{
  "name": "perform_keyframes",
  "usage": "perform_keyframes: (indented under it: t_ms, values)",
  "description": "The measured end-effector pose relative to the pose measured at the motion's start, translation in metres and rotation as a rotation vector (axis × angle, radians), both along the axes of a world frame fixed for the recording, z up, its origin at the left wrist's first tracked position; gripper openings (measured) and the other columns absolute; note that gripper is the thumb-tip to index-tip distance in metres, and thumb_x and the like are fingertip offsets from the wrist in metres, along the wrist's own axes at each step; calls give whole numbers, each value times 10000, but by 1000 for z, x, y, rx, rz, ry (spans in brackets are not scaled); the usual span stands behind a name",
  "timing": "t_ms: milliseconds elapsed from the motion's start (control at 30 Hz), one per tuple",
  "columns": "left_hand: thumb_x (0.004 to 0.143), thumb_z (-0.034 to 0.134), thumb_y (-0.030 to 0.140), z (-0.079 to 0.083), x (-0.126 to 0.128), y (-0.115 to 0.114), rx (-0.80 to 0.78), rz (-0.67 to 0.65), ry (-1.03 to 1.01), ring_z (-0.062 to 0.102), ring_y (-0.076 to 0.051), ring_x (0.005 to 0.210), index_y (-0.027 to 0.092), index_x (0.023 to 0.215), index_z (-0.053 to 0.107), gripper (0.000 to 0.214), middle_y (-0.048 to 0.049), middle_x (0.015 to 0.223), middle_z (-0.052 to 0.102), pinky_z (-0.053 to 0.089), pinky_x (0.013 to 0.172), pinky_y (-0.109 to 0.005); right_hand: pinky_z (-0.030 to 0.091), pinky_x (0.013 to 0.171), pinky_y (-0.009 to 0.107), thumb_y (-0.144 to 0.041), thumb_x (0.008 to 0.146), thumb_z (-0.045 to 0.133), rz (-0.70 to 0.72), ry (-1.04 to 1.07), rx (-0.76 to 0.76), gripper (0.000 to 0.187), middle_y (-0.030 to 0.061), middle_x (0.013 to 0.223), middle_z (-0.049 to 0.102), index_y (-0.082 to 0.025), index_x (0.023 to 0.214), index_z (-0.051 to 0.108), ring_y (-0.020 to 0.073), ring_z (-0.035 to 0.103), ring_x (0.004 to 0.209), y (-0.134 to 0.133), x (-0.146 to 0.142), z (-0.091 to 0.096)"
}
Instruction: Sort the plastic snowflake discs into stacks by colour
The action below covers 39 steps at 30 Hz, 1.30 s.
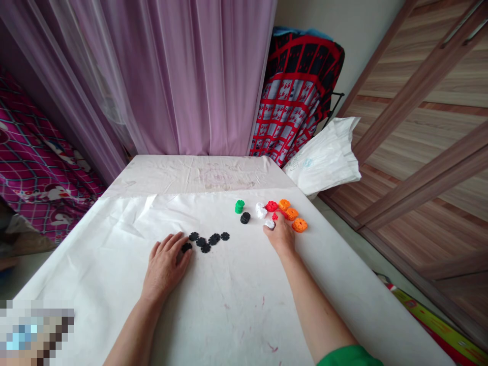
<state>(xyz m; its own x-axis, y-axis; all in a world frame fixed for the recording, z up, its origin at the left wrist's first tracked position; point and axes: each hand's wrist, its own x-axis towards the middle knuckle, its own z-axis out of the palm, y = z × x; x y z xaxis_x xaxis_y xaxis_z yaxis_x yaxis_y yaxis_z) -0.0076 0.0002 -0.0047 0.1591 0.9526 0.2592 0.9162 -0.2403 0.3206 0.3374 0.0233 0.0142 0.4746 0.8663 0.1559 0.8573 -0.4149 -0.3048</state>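
the left hand (164, 265) lies flat, palm down, on the table, its fingers loosely spread. its fingertips rest on a black disc (186, 247), the nearest of the loose black discs (208, 241) that trail in a short row toward the middle of the table. the right hand (282, 238) is stretched farther out, toward the table's right edge. its fingers are drawn together at a white piece (269, 223) that sits right at their tips. whether the piece is pinched or only touched, i cannot tell. a small red piece (275, 216) lies just beyond that hand.

past the right hand's fingers stands a cluster of short stacks: a green stack (239, 206), a black stack (245, 218) just in front of it, a white stack (261, 210) and a red stack (271, 206). three orange pieces (292, 214) curve along the side nearest the right edge, the last one just beside the hand.

the table (236, 305) is covered with a creased white sheet that bears a few faint reddish marks near the front edge. behind its far edge hangs a purple curtain (179, 76). a red patterned blanket (297, 96) is draped beyond the far right corner, with a white bag (328, 157) beside it. a wooden door (427, 127) stands to the right, and pink bedding (34, 168) lies off the left edge.
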Motion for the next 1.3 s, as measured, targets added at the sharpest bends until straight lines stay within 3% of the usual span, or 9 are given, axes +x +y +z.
perform_keyframes:
  t_ms: [467,733,867,967,1033,1300]
  values:
    - [935,417,468,2,-1,1,-14,2,34,464,-278,1376,264,1272,633,449,-63,1433,580,318,1154,-522,446,771,323,-360,866,556,33,54,146,407,128,942,724,-126,1199,538,258,663,892,-4,1,-15]
    - [937,410,465,2,-1,1,-23,6,46,447,-273,1389,260,1283,630,458,-55,1444,570,307,1159,-512,461,761,323,-376,760,646,40,89,313,462,98,943,729,-153,1157,571,249,651,870,-1,10,-33]
    - [931,412,468,1,-1,1,-25,6,54,455,-270,1380,266,1284,629,461,-50,1441,573,312,1156,-501,471,803,318,-283,773,594,106,119,397,318,112,999,723,-151,1061,614,215,648,842,-18,18,-41]
    - [930,416,474,-1,-2,2,-10,9,56,461,-268,1373,263,1286,627,464,-55,1441,572,315,1153,-493,457,793,293,-218,803,538,183,45,365,180,82,928,712,-180,921,669,193,631,815,-35,19,-43]
    - [928,424,475,-3,-2,2,-4,11,60,461,-268,1372,261,1290,623,465,-59,1440,573,317,1152,-492,442,796,281,-197,827,527,235,-19,315,185,72,912,706,-195,884,703,188,623,828,-43,16,-41]
    - [936,415,466,-1,3,0,-19,54,131,427,-281,1396,236,1340,587,495,-78,1479,532,298,1164,-507,416,801,286,-187,861,553,183,-112,170,272,80,967,700,-206,1064,734,196,613,870,-38,6,-31]
